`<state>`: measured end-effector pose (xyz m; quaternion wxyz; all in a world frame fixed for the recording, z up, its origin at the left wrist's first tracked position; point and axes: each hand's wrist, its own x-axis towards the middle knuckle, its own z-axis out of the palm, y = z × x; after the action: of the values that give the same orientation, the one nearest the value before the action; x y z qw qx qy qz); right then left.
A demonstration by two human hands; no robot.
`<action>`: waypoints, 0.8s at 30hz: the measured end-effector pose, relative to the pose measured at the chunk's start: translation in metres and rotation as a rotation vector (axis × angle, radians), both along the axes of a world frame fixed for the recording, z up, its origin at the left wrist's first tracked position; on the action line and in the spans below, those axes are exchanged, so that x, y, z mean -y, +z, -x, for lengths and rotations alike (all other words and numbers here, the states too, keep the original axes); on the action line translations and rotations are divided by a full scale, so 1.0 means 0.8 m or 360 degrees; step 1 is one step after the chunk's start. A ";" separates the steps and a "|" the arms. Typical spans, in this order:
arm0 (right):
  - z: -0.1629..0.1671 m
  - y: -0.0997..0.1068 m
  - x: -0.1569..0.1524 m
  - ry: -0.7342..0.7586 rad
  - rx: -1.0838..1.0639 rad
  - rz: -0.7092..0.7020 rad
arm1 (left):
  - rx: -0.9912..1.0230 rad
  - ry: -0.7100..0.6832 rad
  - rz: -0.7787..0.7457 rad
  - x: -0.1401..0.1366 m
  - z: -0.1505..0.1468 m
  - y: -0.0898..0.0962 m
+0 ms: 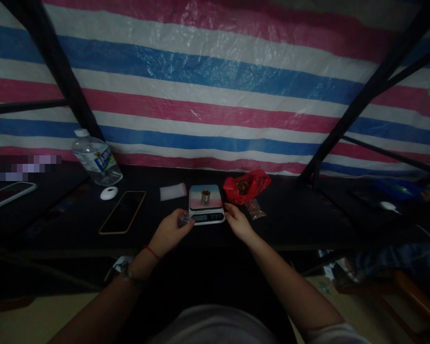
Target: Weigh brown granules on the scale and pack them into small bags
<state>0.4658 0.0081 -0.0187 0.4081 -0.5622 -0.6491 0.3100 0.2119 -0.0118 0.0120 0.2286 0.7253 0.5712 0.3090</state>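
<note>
A white digital kitchen scale [207,218] rests on the black table, its display facing me. On its shiny plate stands a small metal cup [205,197] with brown loose stuff in it. My left hand [169,232] is at the scale's front left corner, fingers closed around a small see-through plastic piece [182,219] whose kind I cannot make out. At the right edge of the scale, my right hand [238,223] lies with fingers extended against the side, holding nothing visible. Right of the scale sit an open red plastic bag [232,189] of brown bits and a small clear bag [255,210] of similar bits.
A white packet [172,192] lies left of the scale. Farther left are a phone [122,213], a white rounded case [109,193] and a clear plastic bottle [97,160]. Dark metal bars [338,122] slant up at both sides before a striped sheet [208,114].
</note>
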 end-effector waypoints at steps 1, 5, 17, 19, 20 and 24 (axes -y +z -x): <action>0.000 -0.004 -0.002 0.0026 0.0013 0.0002 | -0.0007 0.0006 0.0030 0.000 -0.001 -0.001; 0.004 -0.008 0.001 0.0109 0.0028 -0.0002 | -0.0068 0.0048 0.0070 0.003 -0.005 -0.003; 0.004 0.009 0.008 0.0138 0.0098 -0.0160 | -0.0141 0.0124 0.0120 0.006 -0.004 0.009; -0.012 0.022 -0.004 -0.0042 0.0189 -0.0288 | -0.0127 0.0117 0.0142 0.005 -0.002 0.011; -0.023 0.031 -0.013 -0.0148 0.0242 -0.0366 | -0.0121 0.0113 0.0144 0.004 -0.001 0.010; -0.064 0.073 -0.073 -0.0366 0.0610 -0.0467 | -0.0073 0.0172 0.0108 -0.004 0.008 0.002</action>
<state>0.5173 0.0662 0.0400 0.3875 -0.6155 -0.6844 0.0521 0.2051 -0.0085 0.0138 0.2229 0.6922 0.6246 0.2847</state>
